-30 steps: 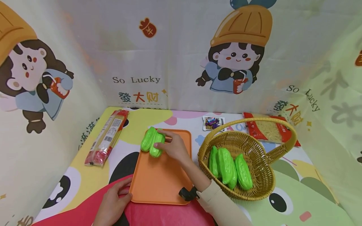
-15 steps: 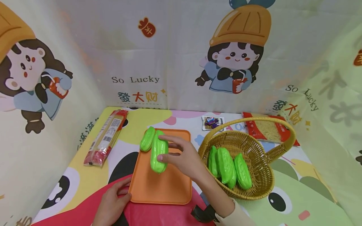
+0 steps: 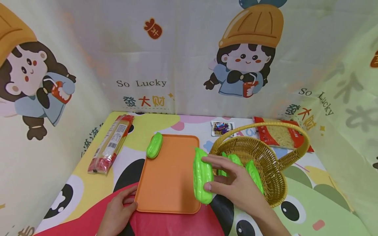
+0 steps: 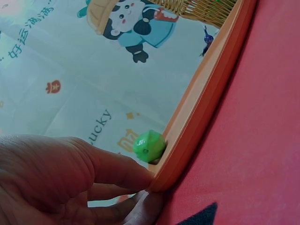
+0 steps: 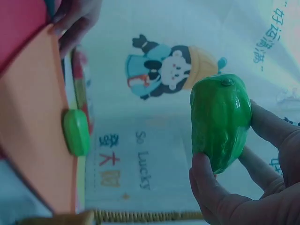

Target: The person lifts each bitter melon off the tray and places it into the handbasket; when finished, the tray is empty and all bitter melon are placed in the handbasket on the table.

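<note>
Right hand point(image 3: 236, 186) grips upright-lying gourd point(image 3: 202, 175) lengthwise; left hand point(image 3: 118, 209) pinches tray point(image 3: 168, 183).

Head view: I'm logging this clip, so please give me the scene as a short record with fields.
right hand: grips a green toy bitter gourd between tray and basket
left hand: holds the near left corner of the orange tray
on tray: one bitter gourd at the far left edge
wicker basket: more green gourds inside
table: noodle packets left and far right

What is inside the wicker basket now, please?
The wicker basket holds green toy gourds; parts of at least two show. The right hand, gripping another gourd, covers the rest, so the exact count is unclear.
</note>
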Motion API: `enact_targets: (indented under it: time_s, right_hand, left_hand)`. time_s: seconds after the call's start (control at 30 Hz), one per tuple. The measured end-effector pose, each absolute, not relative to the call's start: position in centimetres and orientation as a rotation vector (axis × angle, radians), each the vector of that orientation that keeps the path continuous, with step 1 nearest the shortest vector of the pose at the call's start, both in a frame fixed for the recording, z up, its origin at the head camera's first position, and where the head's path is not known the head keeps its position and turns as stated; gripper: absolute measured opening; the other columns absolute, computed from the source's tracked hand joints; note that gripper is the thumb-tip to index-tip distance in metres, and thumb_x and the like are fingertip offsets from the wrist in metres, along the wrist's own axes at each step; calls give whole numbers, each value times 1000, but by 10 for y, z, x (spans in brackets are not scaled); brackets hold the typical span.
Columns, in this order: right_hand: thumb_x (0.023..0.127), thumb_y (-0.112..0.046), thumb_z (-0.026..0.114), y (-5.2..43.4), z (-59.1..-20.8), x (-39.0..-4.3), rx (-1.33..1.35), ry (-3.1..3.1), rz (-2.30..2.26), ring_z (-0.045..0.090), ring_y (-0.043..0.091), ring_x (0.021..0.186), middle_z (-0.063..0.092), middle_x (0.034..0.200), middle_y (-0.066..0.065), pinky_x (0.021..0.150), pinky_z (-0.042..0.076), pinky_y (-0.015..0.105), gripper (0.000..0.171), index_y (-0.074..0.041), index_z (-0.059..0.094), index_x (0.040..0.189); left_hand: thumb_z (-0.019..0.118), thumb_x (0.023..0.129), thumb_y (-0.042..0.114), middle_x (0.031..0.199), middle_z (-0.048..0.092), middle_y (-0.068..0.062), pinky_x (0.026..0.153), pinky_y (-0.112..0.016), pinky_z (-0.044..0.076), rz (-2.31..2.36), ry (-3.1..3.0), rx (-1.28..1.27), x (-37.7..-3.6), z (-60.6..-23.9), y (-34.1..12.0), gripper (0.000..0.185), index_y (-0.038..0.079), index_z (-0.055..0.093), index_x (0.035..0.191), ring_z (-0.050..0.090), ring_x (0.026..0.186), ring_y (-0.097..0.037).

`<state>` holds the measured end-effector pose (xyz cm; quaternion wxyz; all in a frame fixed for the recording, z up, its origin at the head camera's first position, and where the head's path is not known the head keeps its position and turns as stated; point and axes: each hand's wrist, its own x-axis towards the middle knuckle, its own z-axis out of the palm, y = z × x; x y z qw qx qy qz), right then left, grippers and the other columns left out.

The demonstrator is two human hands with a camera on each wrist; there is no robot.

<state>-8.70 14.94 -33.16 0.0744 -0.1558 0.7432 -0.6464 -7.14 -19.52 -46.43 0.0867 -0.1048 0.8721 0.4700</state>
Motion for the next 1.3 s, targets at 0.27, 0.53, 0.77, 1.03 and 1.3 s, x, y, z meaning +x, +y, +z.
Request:
enact_targets:
  time_s: [0.27,0.53,0.77,1.03,1.3]
  right_hand:
    - [83,-15,81,213,-329,-65,-268,2471,-1757,53,28,118,50,140,2,86,55,34,54,-21,62,133]
    - [89,-15,75,279,-348,-73,-234,2694,-1488,56,9,110,54,136,-3,83,53,25,58,-21,55,142]
    - [88,-19,77,306,-375,-89,-239,2807,-1346,58,2,108,58,134,3,77,53,25,56,-20,58,140]
    - [88,-27,77,306,-392,-107,-201,2720,-1350,59,29,113,51,141,10,77,54,30,55,-19,58,139]
    - [86,-30,78,301,-399,-112,-172,2666,-1360,55,45,117,49,142,16,77,54,29,57,-16,59,138]
  left_hand:
    - [69,86,5,117,67,-11,74,-25,54,1367,2600,-343,-70,-466,-195,51,0,57,135,67,95,-19]
    - [70,85,5,119,65,-12,74,-29,55,1366,2569,-379,-70,-467,-193,52,0,56,136,66,95,-19]
    - [70,86,4,120,65,-13,77,-31,56,1393,2574,-370,-71,-468,-193,52,0,56,136,66,96,-20]
    - [67,87,1,129,61,-16,76,-26,55,1442,2590,-343,-71,-465,-193,50,-1,56,136,67,98,-21]
    - [68,87,3,128,61,-15,76,-27,56,1434,2578,-346,-73,-465,-194,51,-1,56,136,67,97,-20]
